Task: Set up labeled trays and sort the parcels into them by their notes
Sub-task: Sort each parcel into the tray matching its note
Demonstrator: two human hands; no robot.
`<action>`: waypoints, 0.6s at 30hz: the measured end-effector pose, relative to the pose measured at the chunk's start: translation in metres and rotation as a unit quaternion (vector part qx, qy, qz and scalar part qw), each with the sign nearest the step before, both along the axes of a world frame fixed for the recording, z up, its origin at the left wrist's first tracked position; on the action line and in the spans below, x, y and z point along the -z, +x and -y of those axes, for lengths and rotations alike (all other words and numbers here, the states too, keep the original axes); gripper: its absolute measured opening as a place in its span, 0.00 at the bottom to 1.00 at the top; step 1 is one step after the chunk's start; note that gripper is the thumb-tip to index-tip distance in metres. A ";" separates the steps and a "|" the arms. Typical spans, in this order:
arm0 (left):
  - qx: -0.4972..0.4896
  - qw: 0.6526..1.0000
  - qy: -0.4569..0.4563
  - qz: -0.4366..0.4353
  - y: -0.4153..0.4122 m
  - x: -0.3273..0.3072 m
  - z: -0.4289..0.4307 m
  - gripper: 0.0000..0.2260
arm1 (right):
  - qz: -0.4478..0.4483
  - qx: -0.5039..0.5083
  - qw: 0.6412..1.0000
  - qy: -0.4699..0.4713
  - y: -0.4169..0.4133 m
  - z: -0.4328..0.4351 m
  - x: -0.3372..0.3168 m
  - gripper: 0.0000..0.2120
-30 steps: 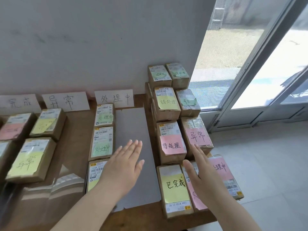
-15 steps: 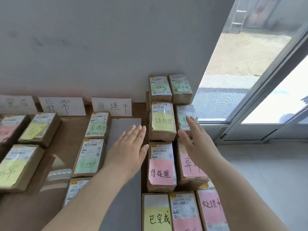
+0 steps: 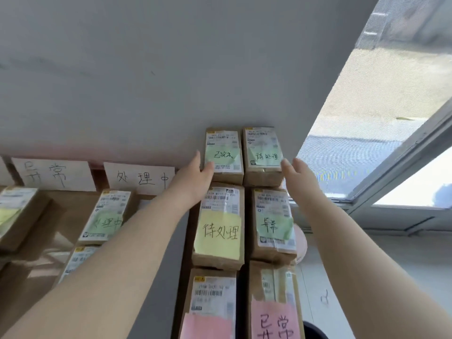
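You are reaching past the nearer parcels (image 3: 220,231), where your hands were hovering a second ago, to the back pair against the wall (image 3: 146,81). Your left hand (image 3: 193,177) is touching the left parcel (image 3: 223,155) at its side and your right hand (image 3: 300,177) is arriving just beside the right parcel (image 3: 264,152). All fingers are straight and gripping nothing yet, so a pickup for sorting seems next.

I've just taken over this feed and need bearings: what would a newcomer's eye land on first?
The left hand and right hand reach to the far end of a double row of brown parcels by the wall, both open, flanking the far-left parcel and far-right parcel. Next comes the big yellow note in the left row, just nearer, then the handwritten paper signs against the wall on the left.
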State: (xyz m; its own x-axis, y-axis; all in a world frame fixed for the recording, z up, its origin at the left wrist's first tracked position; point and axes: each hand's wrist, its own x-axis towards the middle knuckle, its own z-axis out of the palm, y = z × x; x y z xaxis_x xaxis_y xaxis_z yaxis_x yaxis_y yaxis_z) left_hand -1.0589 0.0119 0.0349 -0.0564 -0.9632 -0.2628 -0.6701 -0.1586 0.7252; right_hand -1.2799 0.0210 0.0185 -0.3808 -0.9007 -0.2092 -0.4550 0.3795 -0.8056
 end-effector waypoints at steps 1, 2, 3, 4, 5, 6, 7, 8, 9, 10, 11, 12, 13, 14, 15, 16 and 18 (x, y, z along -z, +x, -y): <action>-0.005 1.000 0.015 0.001 -0.002 0.002 0.009 0.27 | 0.008 0.007 1.000 0.004 -0.003 0.008 0.003 0.23; -0.010 1.000 0.026 -0.001 -0.005 0.005 0.017 0.27 | 0.014 0.009 1.000 0.002 -0.003 0.014 0.005 0.22; -0.016 0.999 0.033 -0.006 -0.006 0.007 0.023 0.26 | 0.021 0.010 1.000 -0.005 -0.003 0.019 0.006 0.21; -0.024 0.999 0.034 -0.016 -0.007 0.009 0.027 0.24 | 0.034 0.008 0.999 -0.014 -0.001 0.023 0.005 0.21; -0.031 0.998 0.035 -0.032 -0.008 0.009 0.030 0.23 | 0.049 0.007 0.999 -0.017 0.002 0.025 0.005 0.21; -0.036 0.997 0.034 -0.052 -0.009 0.009 0.031 0.21 | 0.067 0.007 0.998 -0.020 0.005 0.026 0.003 0.21; -0.038 0.996 0.035 -0.070 -0.010 0.009 0.032 0.20 | 0.085 0.009 0.996 -0.021 0.008 0.028 0.003 0.21; -0.041 0.995 0.033 -0.087 -0.010 0.008 0.033 0.19 | 0.099 0.011 0.995 -0.024 0.011 0.027 0.002 0.20; -0.047 0.993 0.028 -0.102 -0.010 0.008 0.033 0.18 | 0.112 0.011 0.993 -0.031 0.014 0.027 0.002 0.18; -0.055 0.991 0.018 -0.117 -0.009 0.006 0.032 0.17 | 0.122 0.011 0.992 -0.040 0.017 0.026 0.002 0.14; -0.063 0.989 0.009 -0.131 -0.008 0.004 0.032 0.16 | 0.133 0.013 0.990 -0.053 0.018 0.026 0.001 0.10; -0.067 0.987 0.002 -0.143 -0.007 0.001 0.031 0.15 | 0.145 0.015 0.987 -0.063 0.020 0.025 0.000 0.08; -0.067 0.986 -0.003 -0.153 -0.006 -0.003 0.030 0.15 | 0.156 0.016 0.985 -0.075 0.021 0.024 -0.002 0.08; -0.067 0.985 -0.011 -0.161 -0.005 -0.006 0.029 0.15 | 0.167 0.016 0.982 -0.086 0.024 0.023 -0.005 0.09; -0.066 0.984 -0.020 -0.167 -0.004 -0.011 0.028 0.16 | 0.178 0.019 0.979 -0.098 0.025 0.022 -0.008 0.10; -0.065 0.983 -0.031 -0.171 -0.004 -0.015 0.027 0.16 | 0.188 0.022 0.976 -0.110 0.027 0.020 -0.012 0.10; -0.060 0.980 -0.051 -0.185 -0.002 -0.023 0.024 0.16 | 0.205 0.026 0.970 -0.130 0.029 0.016 -0.018 0.10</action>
